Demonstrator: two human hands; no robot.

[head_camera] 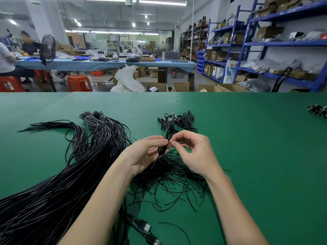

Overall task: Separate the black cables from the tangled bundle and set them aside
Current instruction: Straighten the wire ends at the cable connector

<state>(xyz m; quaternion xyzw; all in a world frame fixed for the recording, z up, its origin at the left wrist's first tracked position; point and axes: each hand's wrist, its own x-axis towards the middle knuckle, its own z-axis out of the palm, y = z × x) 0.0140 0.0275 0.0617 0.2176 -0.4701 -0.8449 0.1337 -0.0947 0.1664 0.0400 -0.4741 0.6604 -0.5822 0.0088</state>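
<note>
Two hands meet over the middle of the counter (247,138): our left hand (145,154) has its grip closed round a small bunch of black cables (163,149), and our right hand (192,152) pinches at the same bunch beside it. The bunch runs from the near edge toward the far edge, out of the tangled bundle (173,177) under our wrists. We judge the left hand nearer the sorted cable pile (53,191) toward the left edge.

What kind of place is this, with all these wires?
Probably a factory workshop for cables. Black cables pile on a green worktable, blue shelving holds cardboard boxes, and other workers sit at a long blue table.
</note>
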